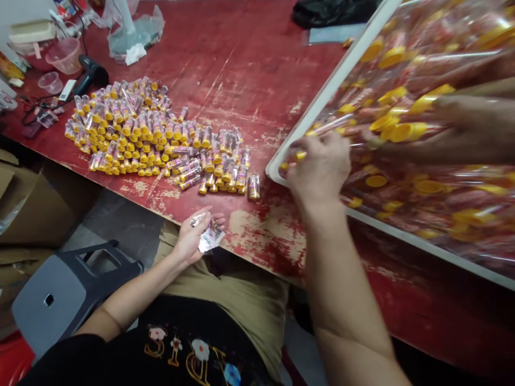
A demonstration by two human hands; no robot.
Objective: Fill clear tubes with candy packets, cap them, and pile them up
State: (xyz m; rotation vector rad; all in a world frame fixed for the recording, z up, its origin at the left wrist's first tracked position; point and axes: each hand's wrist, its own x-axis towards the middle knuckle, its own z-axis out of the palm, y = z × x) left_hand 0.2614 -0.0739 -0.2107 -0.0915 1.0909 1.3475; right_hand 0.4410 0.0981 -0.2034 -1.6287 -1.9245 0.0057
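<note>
My left hand (197,233) is closed around a few small printed plastic wrappers (211,236), just off the table's front edge. My right hand (319,169) reaches over the near corner of a big white-rimmed tray (298,145), its fingers curled around a yellow-capped tube (300,155) that they mostly hide. Clear tubes with yellow caps (376,180) and reddish contents fill the tray, blurred. On the red table, many wrapped yellow-ended tubes (140,128) are heaped in rows. One tube (254,187) stands upright at the right end of the heap.
Another person's hand (462,123) is among the tubes in the tray. A dark hair dryer (92,74), a pink bowl (64,56) and a plastic bag (137,35) lie at the back left. A grey stool (60,295) and cardboard boxes (40,214) stand below the table.
</note>
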